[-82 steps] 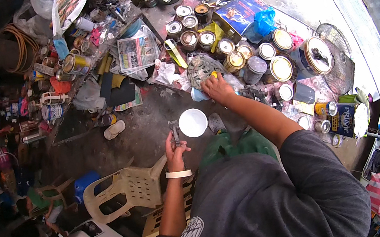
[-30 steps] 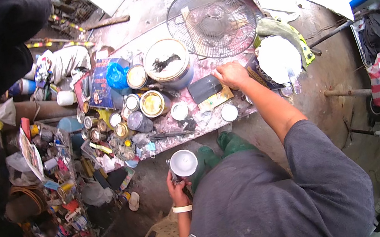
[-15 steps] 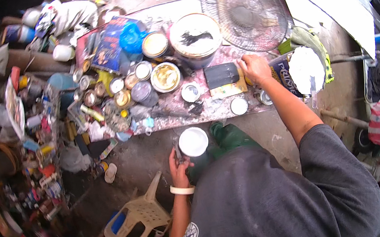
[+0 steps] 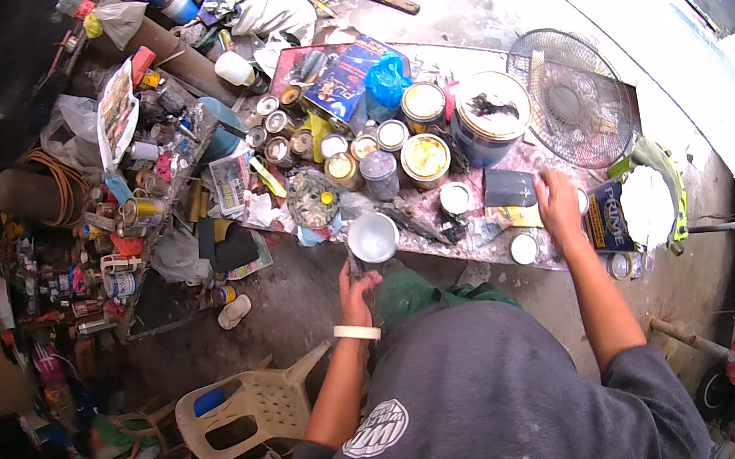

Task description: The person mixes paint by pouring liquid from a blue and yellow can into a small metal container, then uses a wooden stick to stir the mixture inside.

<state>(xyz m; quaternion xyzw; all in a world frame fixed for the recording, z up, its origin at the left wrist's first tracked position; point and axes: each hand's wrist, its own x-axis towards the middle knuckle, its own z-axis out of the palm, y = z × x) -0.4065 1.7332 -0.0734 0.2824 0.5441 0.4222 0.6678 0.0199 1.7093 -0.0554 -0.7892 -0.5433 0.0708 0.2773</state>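
Note:
My left hand (image 4: 357, 298) is closed round the side of a white cup (image 4: 373, 237) and holds it upright near the table's front edge. Whether the pale inside is a coating or contents, I cannot tell. My right hand (image 4: 559, 201) is over the table with its fingers curled, at the right end of a dark grey sheet (image 4: 509, 187); what the fingers hold, if anything, is hidden. Beneath that sheet shows a yellowish piece (image 4: 520, 216). A small round white-topped tin (image 4: 523, 249) sits in front, and another open white tin (image 4: 455, 198) lies to the left.
Several paint tins, one a large bucket (image 4: 492, 114), crowd the table beside a wire fan guard (image 4: 569, 100). A dark blue can (image 4: 608, 216) lies by a white bundle (image 4: 649, 207). A cluttered shelf (image 4: 134, 271) is at left; a beige plastic chair (image 4: 252, 409) is behind.
The view has swung, so the scene sits lower and further right. My left hand has brought the cup up to the table's edge. My right hand stays by the dark sheet.

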